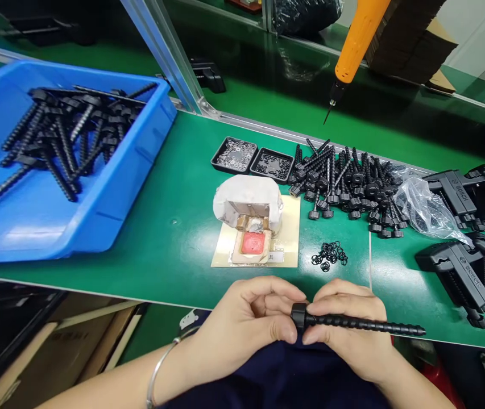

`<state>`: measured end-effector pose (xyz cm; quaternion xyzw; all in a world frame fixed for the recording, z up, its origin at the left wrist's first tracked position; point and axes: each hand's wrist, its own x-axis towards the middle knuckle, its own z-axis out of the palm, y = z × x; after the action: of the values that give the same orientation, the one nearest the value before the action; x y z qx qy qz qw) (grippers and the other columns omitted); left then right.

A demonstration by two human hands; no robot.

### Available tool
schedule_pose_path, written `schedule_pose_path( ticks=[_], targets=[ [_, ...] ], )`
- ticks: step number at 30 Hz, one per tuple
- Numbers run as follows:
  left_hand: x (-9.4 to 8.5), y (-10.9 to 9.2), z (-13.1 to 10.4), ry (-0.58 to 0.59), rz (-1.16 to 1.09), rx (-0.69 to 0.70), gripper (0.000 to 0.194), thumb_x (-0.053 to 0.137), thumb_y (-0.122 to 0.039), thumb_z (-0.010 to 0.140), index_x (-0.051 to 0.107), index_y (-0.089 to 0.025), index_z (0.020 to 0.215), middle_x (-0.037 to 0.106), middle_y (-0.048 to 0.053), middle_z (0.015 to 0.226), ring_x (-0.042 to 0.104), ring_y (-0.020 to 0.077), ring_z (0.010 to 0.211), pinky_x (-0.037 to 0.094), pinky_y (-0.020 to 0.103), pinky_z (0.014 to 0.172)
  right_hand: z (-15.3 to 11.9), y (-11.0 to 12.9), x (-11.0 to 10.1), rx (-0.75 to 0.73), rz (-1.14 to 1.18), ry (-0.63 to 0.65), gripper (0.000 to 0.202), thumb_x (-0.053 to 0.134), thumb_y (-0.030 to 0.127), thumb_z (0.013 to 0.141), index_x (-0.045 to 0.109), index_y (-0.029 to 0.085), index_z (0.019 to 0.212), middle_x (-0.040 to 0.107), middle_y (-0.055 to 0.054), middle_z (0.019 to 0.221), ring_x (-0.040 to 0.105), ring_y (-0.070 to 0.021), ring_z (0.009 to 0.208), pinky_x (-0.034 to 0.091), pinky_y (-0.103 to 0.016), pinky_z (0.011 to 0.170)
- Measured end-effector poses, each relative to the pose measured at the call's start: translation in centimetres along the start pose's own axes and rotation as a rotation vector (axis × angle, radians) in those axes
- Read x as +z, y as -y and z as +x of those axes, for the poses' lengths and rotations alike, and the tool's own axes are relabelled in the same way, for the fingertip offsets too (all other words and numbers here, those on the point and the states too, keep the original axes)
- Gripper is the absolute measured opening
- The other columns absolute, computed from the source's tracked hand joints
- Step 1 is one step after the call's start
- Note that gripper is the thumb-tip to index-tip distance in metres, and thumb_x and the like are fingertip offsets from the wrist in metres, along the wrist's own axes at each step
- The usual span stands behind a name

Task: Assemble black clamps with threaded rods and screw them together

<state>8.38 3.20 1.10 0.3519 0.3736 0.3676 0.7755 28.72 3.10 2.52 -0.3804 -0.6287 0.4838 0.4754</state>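
Note:
A black knobbed screw [365, 324] with a long coarse thread lies level above the bench's near edge, its tip pointing right. My left hand [251, 318] pinches the knob end between thumb and fingers. Just past the knob, my right hand [353, 304] grips the shaft, fingers above and thumb below. Beyond the hands, a pile of small black rings [330, 255] lies on the green bench. A white fixture [248, 196] with a red pad stands on a pale yellow board to the left of the rings.
Many similar screws [344, 182] are heaped behind the rings; others fill a blue bin [140, 187] at left. Two small black trays [234, 154] hold tiny parts. An orange electric screwdriver [359, 42] hangs overhead. Black clamp-like parts [466, 272] and a plastic bag [425, 204] lie right.

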Motion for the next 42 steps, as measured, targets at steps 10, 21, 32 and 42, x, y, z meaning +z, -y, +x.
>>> schedule_pose_path(
  ticks=[10, 21, 32, 42],
  targets=[
    [0.9, 0.0, -0.3, -0.126, 0.45, 0.445, 0.029, 0.085, -0.019, 0.075, 0.079, -0.024, 0.103, 0.078, 0.004, 0.088, 0.074, 0.0174, 0.074, 0.063, 0.021, 0.071, -1.0, -0.3, 1.4, -0.467, -0.53, -0.079, 0.024, 0.054, 0.004, 0.095, 0.068, 0.012, 0.113, 0.069, -0.009, 0.082, 0.064, -0.0173, 0.074, 0.055, -0.028, 0.058],
    [0.3, -0.6, -1.1, -0.016, 0.985, 0.759, 0.028, 0.054, -0.009, 0.095, 0.059, -0.011, 0.122, 0.067, 0.008, 0.094, 0.063, 0.0144, 0.08, 0.056, 0.021, 0.072, -0.6, -0.3, 1.2, 0.079, 0.076, 0.036, 0.034, 0.079, 0.017, 0.082, 0.071, 0.025, 0.114, 0.066, -0.004, 0.103, 0.069, -0.0116, 0.078, 0.063, -0.021, 0.073],
    [-0.2, -0.6, -1.6, 0.166, 1.103, 0.748, 0.041, 0.043, -0.002, 0.095, 0.048, -0.009, 0.134, 0.06, 0.011, 0.091, 0.057, 0.0197, 0.079, 0.055, 0.027, 0.071, -0.5, 0.0, 1.8, 0.152, 0.088, 0.056, 0.014, 0.071, 0.014, 0.085, 0.061, 0.02, 0.093, 0.062, 0.002, 0.075, 0.062, -0.0079, 0.059, 0.056, -0.015, 0.058],
    [-0.9, -0.9, -1.2, 0.203, 0.948, 0.545, 0.033, 0.046, -0.01, 0.097, 0.057, -0.017, 0.128, 0.061, 0.007, 0.087, 0.059, 0.0178, 0.076, 0.054, 0.027, 0.071, -1.1, -1.7, 0.6, -0.331, -0.367, 0.156, 0.038, 0.057, -0.001, 0.088, 0.063, 0.016, 0.121, 0.062, -0.01, 0.101, 0.067, -0.015, 0.082, 0.06, -0.024, 0.068]
  ],
)
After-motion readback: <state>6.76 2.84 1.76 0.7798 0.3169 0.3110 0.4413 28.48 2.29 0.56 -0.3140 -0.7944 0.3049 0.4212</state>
